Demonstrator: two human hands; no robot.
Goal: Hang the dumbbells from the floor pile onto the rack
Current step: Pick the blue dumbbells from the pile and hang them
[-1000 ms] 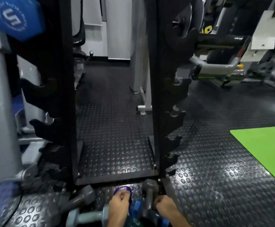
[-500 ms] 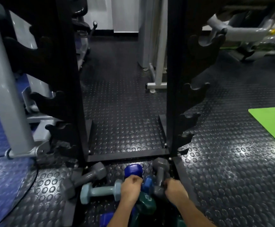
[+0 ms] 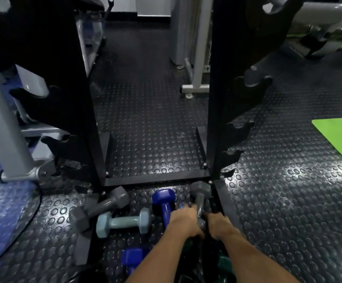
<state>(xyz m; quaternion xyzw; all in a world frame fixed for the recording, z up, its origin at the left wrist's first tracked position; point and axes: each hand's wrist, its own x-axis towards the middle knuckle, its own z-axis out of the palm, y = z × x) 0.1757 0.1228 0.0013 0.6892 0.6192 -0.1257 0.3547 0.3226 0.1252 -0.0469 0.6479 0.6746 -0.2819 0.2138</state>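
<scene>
On the studded black rubber floor before the black notched rack, hex-ended dumbbells lie piled: the left hand curls over the glossy blue dumbbell, the right hand just right of the upright grey dumbbell, its grip untellable.

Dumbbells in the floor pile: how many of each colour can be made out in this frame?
Grey: 2, one lying at the left, one by the rack foot.
Light blue: 1.
Dark blue: 2, one in the middle, one at the bottom edge.
Dark green: 1, partly hidden.
Total: 6 that can be made out; the arms may hide more.
</scene>
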